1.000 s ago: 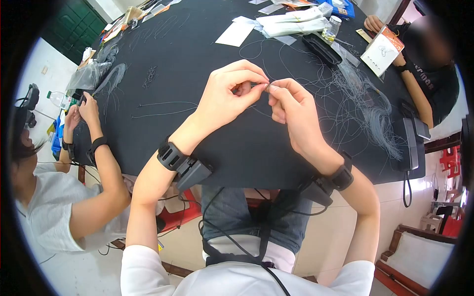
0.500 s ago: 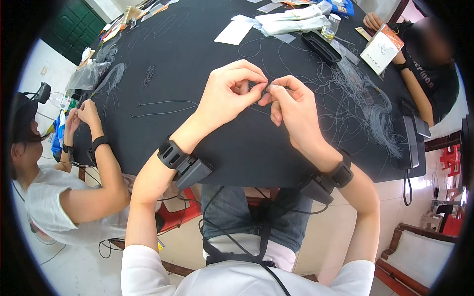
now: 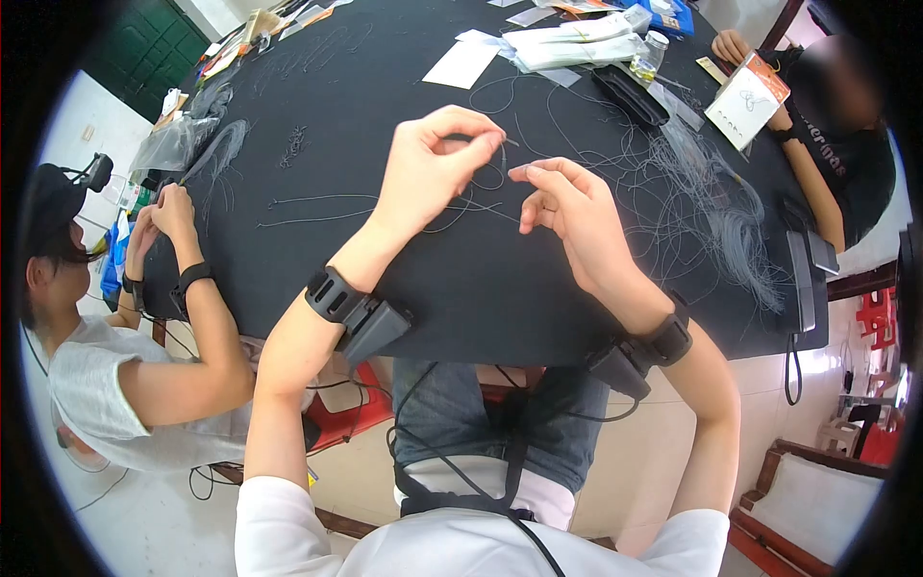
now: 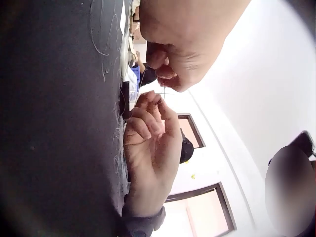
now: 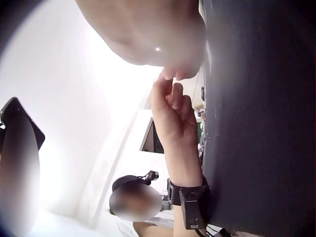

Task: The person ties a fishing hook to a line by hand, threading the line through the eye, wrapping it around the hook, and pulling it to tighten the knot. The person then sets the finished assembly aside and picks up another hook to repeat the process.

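Note:
In the head view my left hand [image 3: 433, 163] pinches a thin grey line [image 3: 504, 163] between thumb and forefinger. A short stub of it points right from the fingertips, and a length hangs below them. My right hand [image 3: 577, 216] is a little lower to the right, its thumb and forefinger tips together close to the hanging length. From the left wrist view, the line [image 4: 164, 92] spans the small gap from the left fingers to the right fingertips. The right wrist view shows both hands' fingertips close together, with the line itself hidden.
Loose grey lines [image 3: 332, 199] lie left of my hands. To the right spreads a tangled bundle of line [image 3: 735, 231]. A black case [image 3: 630, 94], small jar [image 3: 650, 56] and white packets [image 3: 577, 43] are farther back. People [image 3: 163, 375] sit on both sides.
My hands were together at the fingertips and have moved slightly apart. The left hand has shifted up and left, and the line now shows between them.

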### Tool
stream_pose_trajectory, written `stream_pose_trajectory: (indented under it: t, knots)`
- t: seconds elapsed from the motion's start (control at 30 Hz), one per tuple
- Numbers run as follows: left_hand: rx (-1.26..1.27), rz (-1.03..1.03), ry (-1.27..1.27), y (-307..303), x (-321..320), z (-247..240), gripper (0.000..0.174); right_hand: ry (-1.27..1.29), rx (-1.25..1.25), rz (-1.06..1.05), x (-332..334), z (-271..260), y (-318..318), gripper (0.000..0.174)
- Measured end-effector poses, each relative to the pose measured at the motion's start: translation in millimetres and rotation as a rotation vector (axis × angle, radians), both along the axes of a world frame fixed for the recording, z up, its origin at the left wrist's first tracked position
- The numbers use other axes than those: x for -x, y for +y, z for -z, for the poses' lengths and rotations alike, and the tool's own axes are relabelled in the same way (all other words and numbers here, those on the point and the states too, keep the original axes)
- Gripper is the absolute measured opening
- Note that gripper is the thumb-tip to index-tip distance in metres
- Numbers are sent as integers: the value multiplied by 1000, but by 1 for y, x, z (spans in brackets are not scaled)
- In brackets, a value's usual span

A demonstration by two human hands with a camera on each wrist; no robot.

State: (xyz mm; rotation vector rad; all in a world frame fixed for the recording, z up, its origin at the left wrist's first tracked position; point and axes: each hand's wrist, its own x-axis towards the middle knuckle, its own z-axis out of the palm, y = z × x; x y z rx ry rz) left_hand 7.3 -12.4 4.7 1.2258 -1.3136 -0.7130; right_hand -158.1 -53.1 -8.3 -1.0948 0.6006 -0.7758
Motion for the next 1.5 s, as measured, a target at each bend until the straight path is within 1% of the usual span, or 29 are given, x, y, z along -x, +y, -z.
stream_pose_trajectory:
  t: [0.13,0.17,0.23,0.33,0.37,0.47,0.5,0.6,0.83,1.13,1.33,1.5]
  knots:
    - [-18,-130,105,-5,-11,-2,14,-16,-112,-88,1,-2,2,24]
    - [0,-160,114,-6,-10,-2,15,23,-103,-81,1,-1,2,24]
    - [-2,-133,130,-5,-12,-3,14,98,-85,-59,1,2,-1,26]
    - [-7,-72,105,-4,-10,-2,14,289,201,232,0,1,-2,28]
    - [-8,-48,89,-3,-8,-1,14,303,354,310,0,8,-9,32]
    - [-58,50,89,-1,-6,1,13,307,682,281,4,1,-15,29]
    - [-73,79,86,-1,-6,3,12,365,659,216,5,-4,-13,26]
    - [-115,94,120,-1,1,1,11,385,608,158,2,-2,-9,26]
    - [-187,150,108,2,4,4,13,338,633,171,1,7,-14,23]
    - [-270,167,152,3,4,2,14,367,675,199,2,5,-13,18]
    - [-232,190,170,0,4,5,14,377,681,197,2,4,-13,16]
    - [-274,164,176,-1,2,8,13,350,674,173,1,4,-13,14]
